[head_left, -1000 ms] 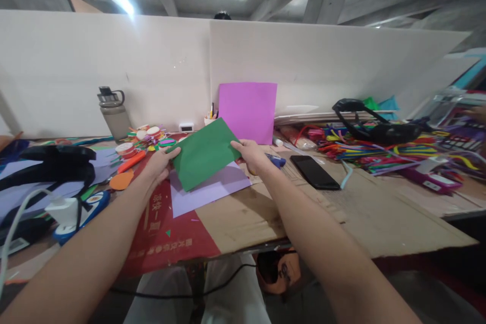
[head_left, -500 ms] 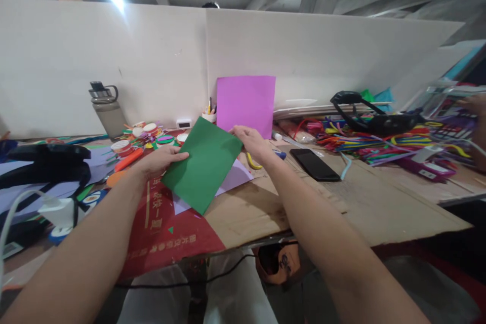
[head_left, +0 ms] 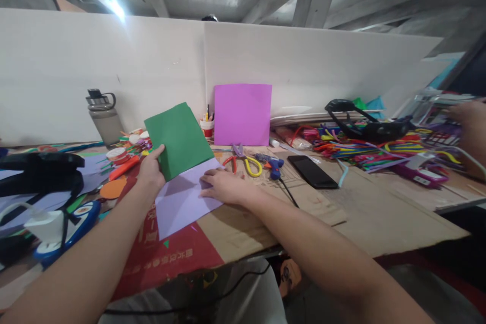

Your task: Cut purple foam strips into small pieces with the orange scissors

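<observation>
My left hand (head_left: 152, 171) grips the lower left edge of a green sheet (head_left: 178, 140), thumb on its front, and holds it tilted up. Below it a light purple sheet (head_left: 186, 200) lies on the red and brown cardboard (head_left: 243, 225). My right hand (head_left: 224, 186) rests on the right part of that purple sheet with its fingers spread. Just beyond my right hand are pliers (head_left: 252, 166) with red and yellow handles and a blue glue gun (head_left: 275, 168).
A magenta sheet (head_left: 243, 115) stands against the white partition. Bottle (head_left: 106, 121) at back left; black phone (head_left: 312, 172) right of the glue gun; colourful pipe cleaners (head_left: 341, 143) further right. A power strip (head_left: 78, 228) sits at left. Another person's hand (head_left: 469, 114) shows at far right.
The green sheet has moved left and up in my left hand. My right hand has let go of it and come down onto the purple sheet, which is now more exposed.
</observation>
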A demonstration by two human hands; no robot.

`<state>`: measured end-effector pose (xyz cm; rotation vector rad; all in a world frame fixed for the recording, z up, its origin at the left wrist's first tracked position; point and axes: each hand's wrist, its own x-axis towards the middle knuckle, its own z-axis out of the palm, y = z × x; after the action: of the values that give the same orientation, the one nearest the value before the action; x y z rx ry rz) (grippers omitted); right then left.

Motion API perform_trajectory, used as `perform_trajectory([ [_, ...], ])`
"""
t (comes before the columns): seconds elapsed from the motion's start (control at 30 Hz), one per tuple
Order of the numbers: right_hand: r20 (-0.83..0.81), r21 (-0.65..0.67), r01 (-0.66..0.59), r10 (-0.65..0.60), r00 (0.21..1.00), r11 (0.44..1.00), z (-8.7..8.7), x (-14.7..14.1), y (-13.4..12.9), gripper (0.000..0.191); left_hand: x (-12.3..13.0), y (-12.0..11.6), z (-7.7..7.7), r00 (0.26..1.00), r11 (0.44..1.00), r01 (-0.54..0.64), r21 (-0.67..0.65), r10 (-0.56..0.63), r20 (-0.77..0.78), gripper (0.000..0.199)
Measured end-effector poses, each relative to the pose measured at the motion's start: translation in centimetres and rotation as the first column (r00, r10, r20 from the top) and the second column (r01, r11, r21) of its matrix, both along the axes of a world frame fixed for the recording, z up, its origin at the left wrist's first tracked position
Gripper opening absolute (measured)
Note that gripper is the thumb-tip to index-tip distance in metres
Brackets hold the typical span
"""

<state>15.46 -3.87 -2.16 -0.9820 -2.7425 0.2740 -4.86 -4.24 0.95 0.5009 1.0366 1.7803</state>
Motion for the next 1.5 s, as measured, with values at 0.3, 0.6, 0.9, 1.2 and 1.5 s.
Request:
perform_trajectory([
  [0.3,-0.371,-0.081,0.071,-0.096,0.923,0.994,2.0,1.4,1.6,0.025,-0.9,-0.4,2.1,0.994,0.986,-0.101,0.134,0.097,0.041,0.020],
  [0.6,-0.399,-0.118,0.348,-0.365,0.841,0.930,2.9,5.1,4.8,0.018,0.0,-2.1,3.8,0.987,0.976,-0.134,0.170,0.116,0.114,0.021],
  [0.9,0.090,-0.043,0.194,-0.189,0.978,0.980,2.0,5.1,3.6,0.023,-0.5,-1.6,2.8,0.995,0.985,-0.095,0.143,0.091,0.036,0.028],
  [1.2,0.222,0.020,0.290,-0.287,0.932,0.957,2.6,5.2,3.0,0.015,0.9,-0.9,-0.5,0.988,0.983,0.136,0.119,-0.144,0.062,0.033],
  [1.5,0.047,-0.001,0.475,-0.475,0.879,0.880,3.3,8.6,5.2,0.015,0.4,-0.9,-0.8,0.996,0.991,0.072,0.110,-0.078,0.045,0.034],
])
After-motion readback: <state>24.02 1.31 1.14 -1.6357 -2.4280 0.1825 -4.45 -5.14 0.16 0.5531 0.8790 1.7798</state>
